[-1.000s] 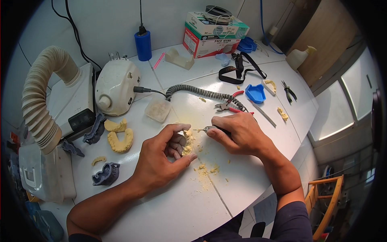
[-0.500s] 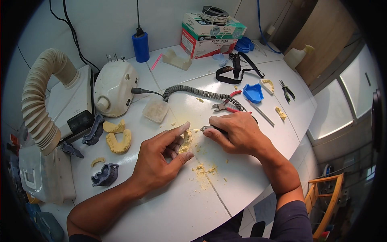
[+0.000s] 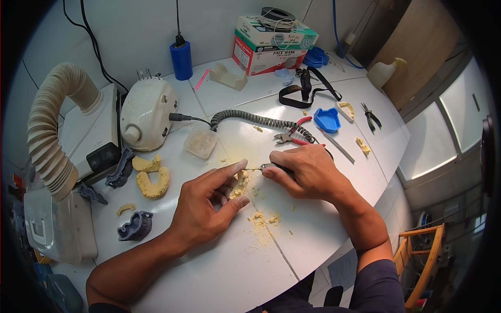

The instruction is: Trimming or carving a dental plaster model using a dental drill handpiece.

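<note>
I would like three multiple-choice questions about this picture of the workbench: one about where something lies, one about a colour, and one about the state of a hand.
1. Where do the red-handled pliers lie?
A. just beyond the right hand
B. on the stacked boxes
C. under the ribbed hose

2. What colour is the small tray at the far right of the table?
A. yellow
B. blue
C. white

3. What is the left hand doing?
A. lying flat and empty
B. gripping the coiled cable
C. holding a yellow dental cast

Answers:
1 A: the pliers rest on the table right behind the right hand, beside the coiled cable.
2 B: the tray is plainly blue.
3 C: its fingers pinch the yellow dental cast, which the tip of the rotary handpiece in the right hand meets.
</note>
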Tool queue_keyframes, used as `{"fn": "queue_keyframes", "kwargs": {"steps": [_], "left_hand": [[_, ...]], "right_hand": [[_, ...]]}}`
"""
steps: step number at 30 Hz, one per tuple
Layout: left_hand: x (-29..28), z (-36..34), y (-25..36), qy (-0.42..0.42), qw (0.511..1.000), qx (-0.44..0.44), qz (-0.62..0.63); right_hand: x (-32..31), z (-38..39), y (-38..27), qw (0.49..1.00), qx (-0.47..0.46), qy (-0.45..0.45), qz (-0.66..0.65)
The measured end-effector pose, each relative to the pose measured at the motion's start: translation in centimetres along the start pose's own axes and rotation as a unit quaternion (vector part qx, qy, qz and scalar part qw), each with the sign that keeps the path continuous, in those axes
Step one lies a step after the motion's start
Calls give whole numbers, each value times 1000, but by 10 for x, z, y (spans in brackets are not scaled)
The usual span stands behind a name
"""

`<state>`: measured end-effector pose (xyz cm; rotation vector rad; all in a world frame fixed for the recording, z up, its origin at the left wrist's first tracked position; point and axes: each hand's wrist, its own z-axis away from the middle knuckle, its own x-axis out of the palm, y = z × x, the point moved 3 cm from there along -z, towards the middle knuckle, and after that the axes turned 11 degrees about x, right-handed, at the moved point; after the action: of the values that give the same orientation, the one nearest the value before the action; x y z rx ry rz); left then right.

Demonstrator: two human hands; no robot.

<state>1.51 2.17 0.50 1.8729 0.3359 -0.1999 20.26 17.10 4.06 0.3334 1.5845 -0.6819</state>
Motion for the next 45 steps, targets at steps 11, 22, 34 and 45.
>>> {"fn": "queue_keyframes", "kwargs": {"steps": [11,22,34,45], "left_hand": [[0,0,0,3,1000,-3,-5],[-1,0,3,-1,1000,-8,-7],[-1,0,3,-1,1000,-18,-8],[-1,0,3,-1,1000,-18,-16]], "right_hand": [[-2,0,1,1000,-6,-8,4],[-2,0,3,1000,-3,-12,-12],[-3,0,2,1000,-16,-22,-13],[-2,0,2,999,-15,-32,-1]]}}
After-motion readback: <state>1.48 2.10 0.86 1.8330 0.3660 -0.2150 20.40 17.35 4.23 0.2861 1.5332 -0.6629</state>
